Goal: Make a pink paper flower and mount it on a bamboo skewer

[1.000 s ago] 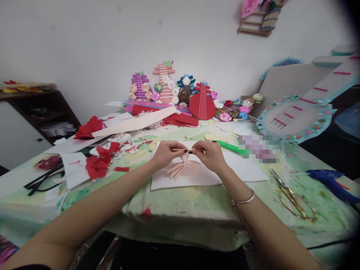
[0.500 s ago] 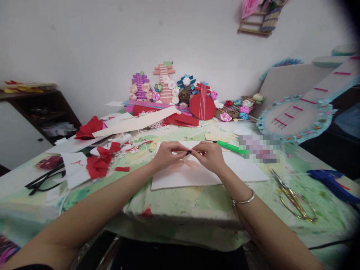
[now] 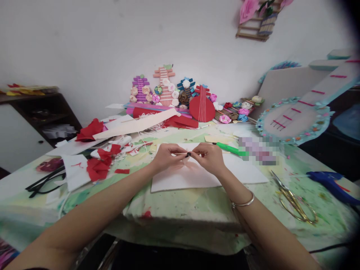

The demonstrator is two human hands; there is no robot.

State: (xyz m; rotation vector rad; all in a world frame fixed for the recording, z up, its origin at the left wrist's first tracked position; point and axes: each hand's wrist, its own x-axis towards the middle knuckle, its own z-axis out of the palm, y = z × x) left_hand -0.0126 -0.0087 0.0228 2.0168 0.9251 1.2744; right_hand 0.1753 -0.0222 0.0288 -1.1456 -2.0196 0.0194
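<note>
Left hand [image 3: 166, 156], right hand [image 3: 209, 157], pinching stick [image 3: 180, 153] between them, over white sheet [image 3: 247, 173]

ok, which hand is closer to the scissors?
Right. The right hand is up and to the left of the scissors; the left hand is farther left, beyond it. Both pinch a thin stick.

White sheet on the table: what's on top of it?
The left hand and right hand hover over the sheet, pinching a thin stick. Pink paper peeks out beneath them; the hands cover most of it.
</note>
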